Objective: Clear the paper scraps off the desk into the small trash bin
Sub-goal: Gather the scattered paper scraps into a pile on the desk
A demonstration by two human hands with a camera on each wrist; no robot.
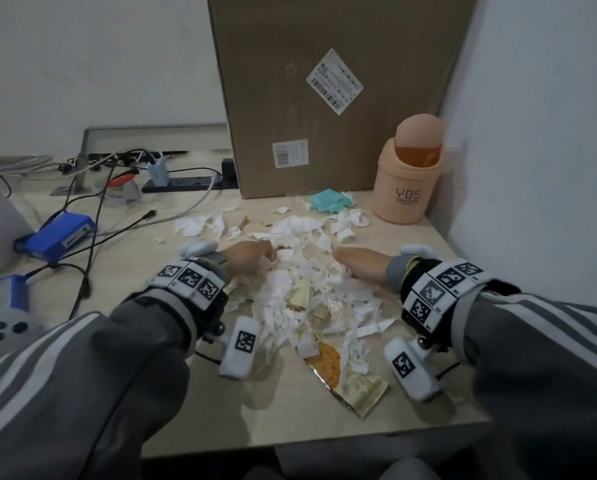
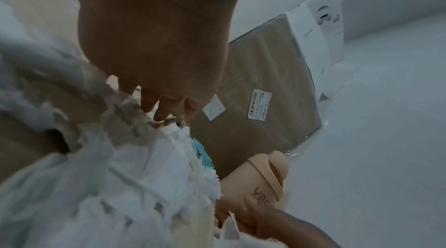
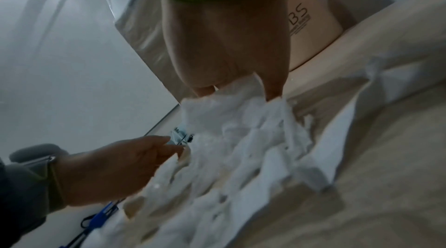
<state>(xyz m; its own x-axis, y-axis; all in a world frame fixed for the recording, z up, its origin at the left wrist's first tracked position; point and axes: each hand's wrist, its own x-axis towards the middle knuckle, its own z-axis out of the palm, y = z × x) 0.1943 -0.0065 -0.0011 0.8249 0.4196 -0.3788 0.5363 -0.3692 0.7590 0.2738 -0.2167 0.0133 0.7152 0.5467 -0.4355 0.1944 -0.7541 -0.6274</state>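
Both hands bracket the scrap pile; bin sits far-right, closer to our right hand.

Our left hand (image 1: 247, 256), fingers curled down into the paper scraps (image 1: 300, 289), and our right hand (image 1: 361, 263), laid flatter on their right edge; we can't tell if either actually pinches any. The pile runs near-to-far between them on the desk (image 1: 193, 403). The trash bin (image 1: 409, 178) stands beyond, back right corner, lid flap tilted open.

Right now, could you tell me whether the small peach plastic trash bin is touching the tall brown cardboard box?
Apart. The head view shows a strip of desk between the trash bin and the cardboard box.
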